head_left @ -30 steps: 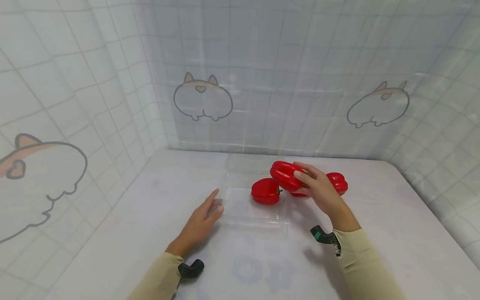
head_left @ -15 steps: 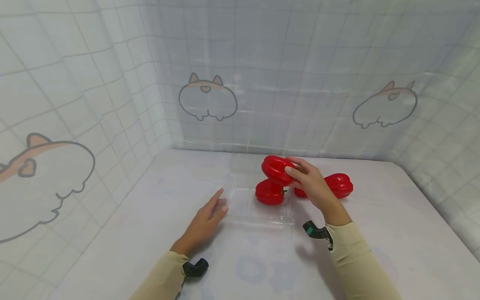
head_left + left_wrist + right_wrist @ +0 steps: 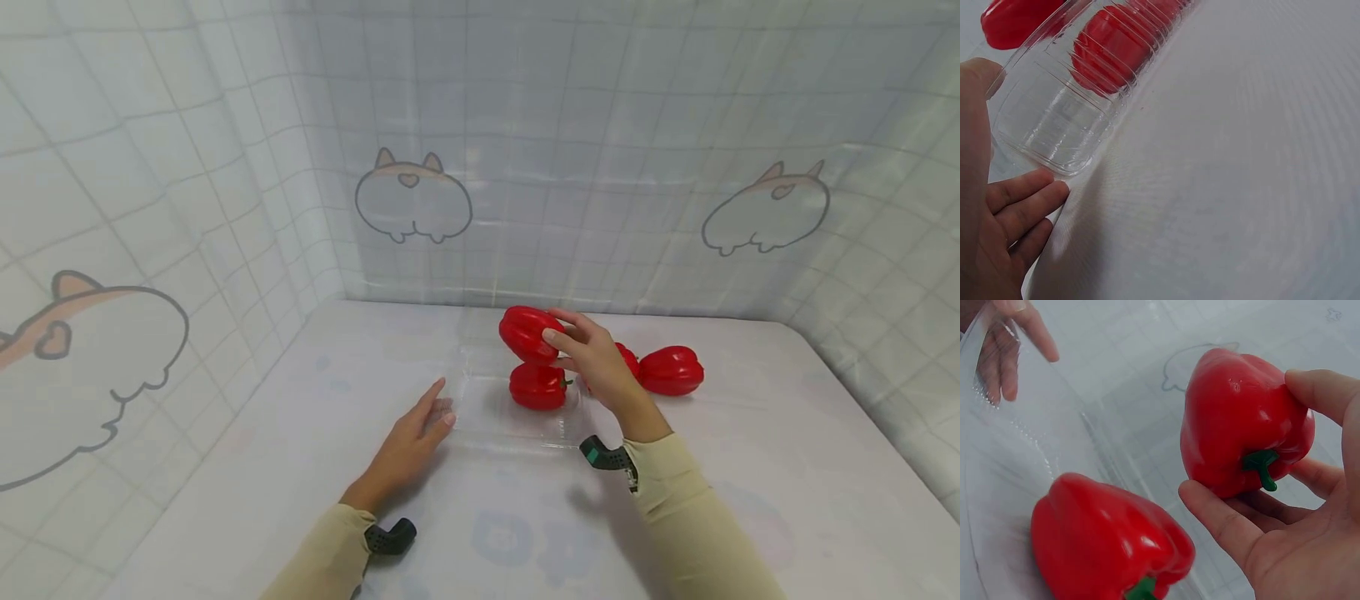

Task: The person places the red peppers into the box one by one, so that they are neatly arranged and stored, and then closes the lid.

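Observation:
My right hand (image 3: pixel 596 358) holds a red bell pepper (image 3: pixel 1241 419) with a green stem, thumb on one side and fingers on the other. It is raised over a clear plastic container (image 3: pixel 1054 125). Another red bell pepper (image 3: pixel 1110 540) lies inside the container, toward its right end. At the container's left end is my left hand (image 3: pixel 408 437), fingers extended and holding nothing. In the left wrist view its fingertips (image 3: pixel 1054 187) are right at the container's lower corner, and the thumb is near the upper rim.
Two more red bell peppers lie on the white table (image 3: pixel 750 433) to the right; the outer bell pepper (image 3: pixel 672 371) shows whole, the other partly behind my right hand. The container's clear lid (image 3: pixel 491 325) stretches toward the back. A pale gridded curtain (image 3: pixel 570 167) surrounds the table.
My right hand has carried its bell pepper leftward, from the container's right side to above the pepper inside. The left hand has stayed at the container's left end.

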`<state>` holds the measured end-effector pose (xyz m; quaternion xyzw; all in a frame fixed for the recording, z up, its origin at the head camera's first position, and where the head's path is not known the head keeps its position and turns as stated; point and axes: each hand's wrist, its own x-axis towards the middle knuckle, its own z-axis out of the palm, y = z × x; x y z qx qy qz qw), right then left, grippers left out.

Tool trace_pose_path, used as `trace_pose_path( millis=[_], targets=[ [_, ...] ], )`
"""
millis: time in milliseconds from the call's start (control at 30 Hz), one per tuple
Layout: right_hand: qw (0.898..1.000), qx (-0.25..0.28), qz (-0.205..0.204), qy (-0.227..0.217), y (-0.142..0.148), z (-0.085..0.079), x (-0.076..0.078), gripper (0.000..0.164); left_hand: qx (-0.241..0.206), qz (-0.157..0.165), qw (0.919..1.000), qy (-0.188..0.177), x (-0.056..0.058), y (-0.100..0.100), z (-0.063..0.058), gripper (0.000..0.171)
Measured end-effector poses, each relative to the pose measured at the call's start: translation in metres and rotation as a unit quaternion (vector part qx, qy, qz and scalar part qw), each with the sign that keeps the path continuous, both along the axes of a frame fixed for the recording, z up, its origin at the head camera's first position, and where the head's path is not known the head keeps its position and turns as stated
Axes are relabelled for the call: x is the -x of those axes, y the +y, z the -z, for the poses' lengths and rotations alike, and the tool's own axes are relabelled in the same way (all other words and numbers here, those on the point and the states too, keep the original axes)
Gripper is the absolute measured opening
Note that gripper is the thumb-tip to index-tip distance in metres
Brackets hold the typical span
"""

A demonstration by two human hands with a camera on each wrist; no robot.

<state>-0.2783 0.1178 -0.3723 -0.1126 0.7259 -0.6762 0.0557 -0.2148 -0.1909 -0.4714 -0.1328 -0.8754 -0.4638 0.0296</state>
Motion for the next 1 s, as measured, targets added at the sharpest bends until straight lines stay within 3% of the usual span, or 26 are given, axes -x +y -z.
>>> trace_pose_path(
  millis=[667, 1000],
  targets=[
    [0.997, -0.062, -0.039, 0.013, -0.023, 0.003, 0.016, 0.067, 0.010, -0.004, 0.9999, -0.011, 0.000, 0.003, 0.000, 0.066],
    [0.990, -0.120, -0.043, 0.056, -0.032, 0.002, 0.022, 0.068, 0.009, -0.003, 1.0000, -0.003, -0.001, 0.003, -0.003, 0.066]
  ],
)
